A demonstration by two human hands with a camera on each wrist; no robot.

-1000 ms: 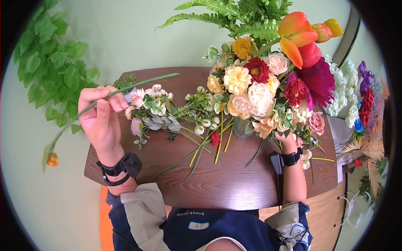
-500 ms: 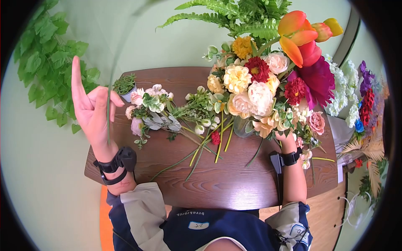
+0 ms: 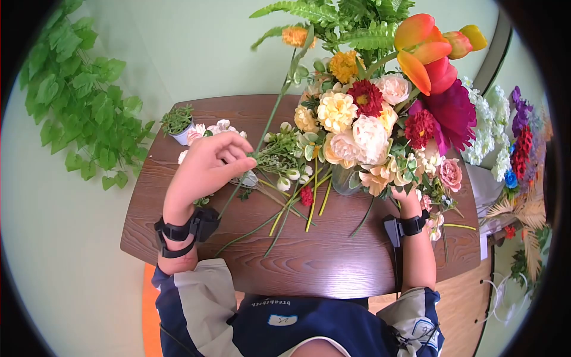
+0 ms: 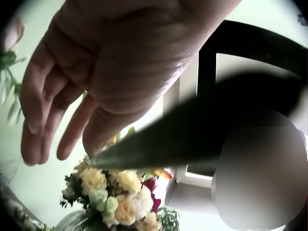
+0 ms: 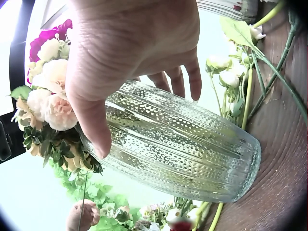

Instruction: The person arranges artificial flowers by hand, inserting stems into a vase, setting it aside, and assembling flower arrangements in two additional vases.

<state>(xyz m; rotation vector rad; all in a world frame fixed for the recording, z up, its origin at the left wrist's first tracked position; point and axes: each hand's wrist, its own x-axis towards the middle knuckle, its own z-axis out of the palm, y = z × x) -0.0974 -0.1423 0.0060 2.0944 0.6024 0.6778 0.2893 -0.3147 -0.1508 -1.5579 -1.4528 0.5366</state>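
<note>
In the head view my left hand (image 3: 211, 166) pinches the green stem of an orange flower (image 3: 299, 37), whose head points up and away, left of the bouquet (image 3: 357, 131). The left wrist view has the blurred stem (image 4: 144, 151) at the thumb tip of the left hand (image 4: 120, 62). My right hand (image 3: 405, 195) is partly covered by blossoms; in the right wrist view the right hand (image 5: 134, 53) grips the textured glass vase (image 5: 178, 144) below its flowers, thumb on one side and fingers around the other.
Loose stems (image 3: 279, 223), white buds and a small red flower (image 3: 306, 196) lie on the wooden table (image 3: 333, 268). A small potted plant (image 3: 178, 122) stands at the back left. Fern fronds (image 3: 363, 30) rise behind the bouquet, and leafy vines (image 3: 77, 95) hang at left.
The left hand has swung right and lower, over the pale flowers. Its orange flower, formerly pointing down at far left, now points up beside the bouquet. The right hand stays in place.
</note>
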